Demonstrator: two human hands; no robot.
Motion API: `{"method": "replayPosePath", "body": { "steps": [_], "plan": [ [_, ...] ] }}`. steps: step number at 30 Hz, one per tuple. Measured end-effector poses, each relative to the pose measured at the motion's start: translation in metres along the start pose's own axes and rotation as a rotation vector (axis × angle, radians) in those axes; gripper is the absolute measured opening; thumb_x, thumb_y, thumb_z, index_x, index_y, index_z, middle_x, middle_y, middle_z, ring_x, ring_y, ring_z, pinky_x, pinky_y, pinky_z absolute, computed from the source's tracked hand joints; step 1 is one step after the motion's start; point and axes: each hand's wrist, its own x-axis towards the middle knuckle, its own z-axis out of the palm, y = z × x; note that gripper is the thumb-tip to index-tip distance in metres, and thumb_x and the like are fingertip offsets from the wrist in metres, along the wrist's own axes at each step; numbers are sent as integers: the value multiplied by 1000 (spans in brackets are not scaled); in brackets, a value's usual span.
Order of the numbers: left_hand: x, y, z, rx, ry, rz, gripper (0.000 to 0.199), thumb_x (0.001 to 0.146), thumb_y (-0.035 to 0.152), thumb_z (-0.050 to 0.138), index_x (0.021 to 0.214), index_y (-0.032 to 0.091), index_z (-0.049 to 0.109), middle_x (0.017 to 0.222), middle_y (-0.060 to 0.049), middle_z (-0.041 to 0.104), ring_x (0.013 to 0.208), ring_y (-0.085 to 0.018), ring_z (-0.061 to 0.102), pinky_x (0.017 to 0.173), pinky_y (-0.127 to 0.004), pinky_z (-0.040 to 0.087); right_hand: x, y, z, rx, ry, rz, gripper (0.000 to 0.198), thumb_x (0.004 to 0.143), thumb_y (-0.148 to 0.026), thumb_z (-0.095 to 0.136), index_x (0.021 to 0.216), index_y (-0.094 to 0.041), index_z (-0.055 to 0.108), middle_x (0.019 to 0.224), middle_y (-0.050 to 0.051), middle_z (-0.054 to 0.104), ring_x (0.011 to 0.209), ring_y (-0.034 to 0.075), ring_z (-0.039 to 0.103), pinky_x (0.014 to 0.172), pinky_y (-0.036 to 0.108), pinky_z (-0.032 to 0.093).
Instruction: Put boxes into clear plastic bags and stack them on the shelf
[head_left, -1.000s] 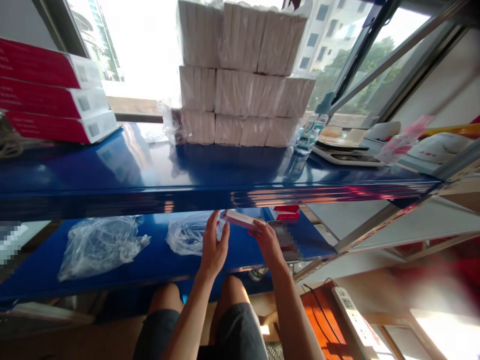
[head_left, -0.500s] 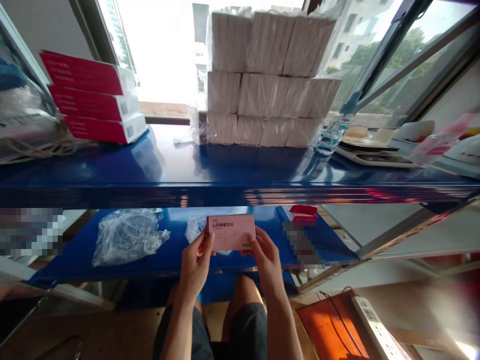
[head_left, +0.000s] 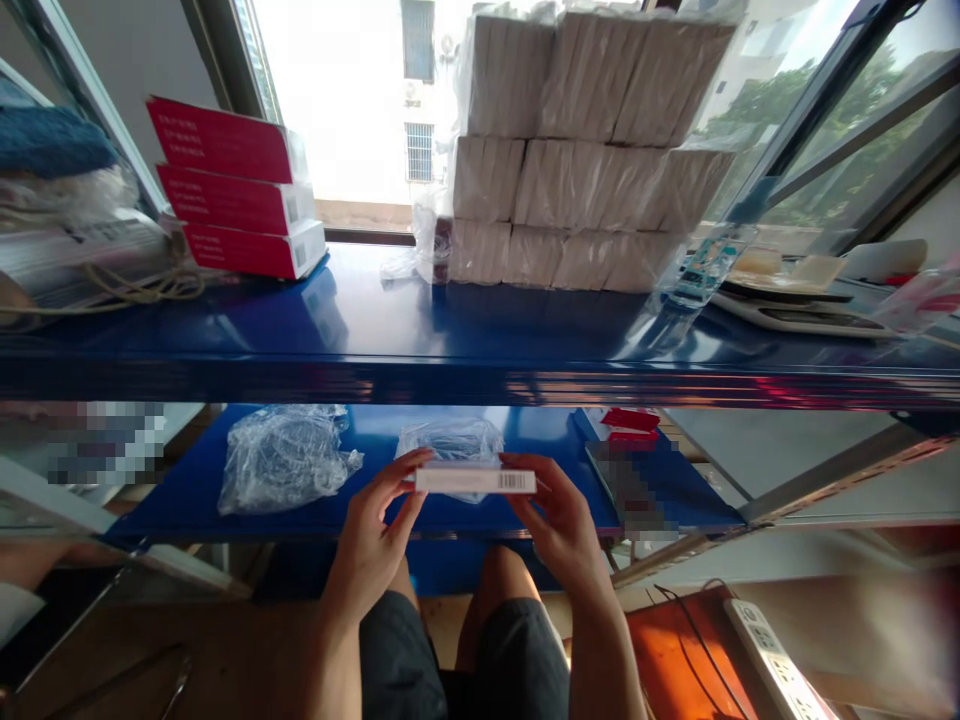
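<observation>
The slim box (head_left: 459, 481), gripped at its ends by our left hand (head_left: 373, 535) and right hand (head_left: 562, 520) near the front edge of the lower shelf (head_left: 540, 428), seems under inspection; turning it calls for steady support.

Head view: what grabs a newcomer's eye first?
Probably the tall stack of plastic-wrapped pale packs on the upper blue shelf, before the bright window. Then the three red-and-white boxes piled left of it. Lower down, the left hand and right hand hold a slim box between them, barcoded edge showing.
</observation>
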Motion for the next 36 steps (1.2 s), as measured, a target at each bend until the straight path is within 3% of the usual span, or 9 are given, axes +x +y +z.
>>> {"method": "replayPosePath", "body": {
  "steps": [3, 7, 12, 15, 18, 21, 24, 31, 36],
  "plan": [
    [-4, 5, 1, 9, 61, 159, 19, 92, 30, 71, 107, 30, 82, 144, -6, 66, 135, -32, 61, 110, -46, 56, -4, 0, 7, 33, 104, -129, 26, 85, -41, 80, 99, -22, 68, 149, 19, 59, 124, 35, 67, 91, 41, 59],
    [-8, 11, 4, -21, 141, 207, 14, 87, 27, 76, 98, 31, 84, 142, -4, 67, 133, -34, 63, 108, -51, 58, -9, 1, 14, 32, 197, -198, 27, 87, -45, 77, 96, -22, 69, 153, 22, 54, 119, 36, 69, 84, 42, 60],
    [-8, 9, 0, -25, 91, 147, 24, 90, 34, 73, 113, 31, 81, 142, -5, 67, 136, -34, 60, 112, -50, 55, -7, 1, 9, 41, 153, -244, 32, 88, -48, 77, 108, -23, 73, 146, 18, 62, 128, 37, 63, 99, 47, 56],
    [-4, -2, 1, -56, 84, 34, 39, 91, 38, 73, 129, 27, 74, 137, -9, 71, 129, -32, 66, 109, -45, 56, -3, 7, 7, 30, 175, -124, 38, 89, -47, 77, 118, -23, 73, 125, 14, 74, 118, 33, 68, 97, 45, 57],
    [-1, -22, 5, -105, 84, -179, 54, 87, 48, 77, 132, 20, 69, 116, -12, 79, 104, -29, 76, 89, -39, 64, 0, 22, 6, 46, 160, 104, 54, 83, -54, 80, 125, -21, 71, 103, 12, 79, 89, 28, 74, 75, 39, 61],
    [1, -45, 13, -65, 103, -348, 56, 80, 58, 79, 115, 14, 74, 89, -11, 81, 81, -27, 79, 70, -34, 64, 0, 45, 7, 9, 158, 291, 66, 75, -61, 83, 125, -19, 70, 86, 9, 80, 71, 26, 72, 58, 34, 56],
    [4, -61, 23, 17, 157, -405, 54, 78, 62, 78, 102, 14, 76, 82, -11, 81, 74, -27, 78, 69, -35, 62, 4, 68, 10, -95, 222, 356, 65, 75, -64, 79, 120, -17, 73, 83, 10, 80, 64, 26, 70, 55, 34, 54],
    [34, -75, 34, 325, 251, -303, 37, 86, 52, 65, 97, 19, 78, 80, -11, 80, 78, -31, 78, 76, -37, 58, 50, 95, 22, -254, 228, 314, 49, 77, -54, 74, 111, -19, 79, 94, 12, 81, 78, 31, 76, 66, 38, 57],
    [41, -95, 24, 657, 565, -84, 35, 91, 49, 58, 100, 19, 75, 95, -13, 76, 78, -26, 71, 79, -37, 54, 55, 100, 16, -586, 310, 246, 32, 83, -51, 66, 89, -22, 77, 91, 11, 77, 81, 30, 71, 72, 38, 52]
  ]
}}
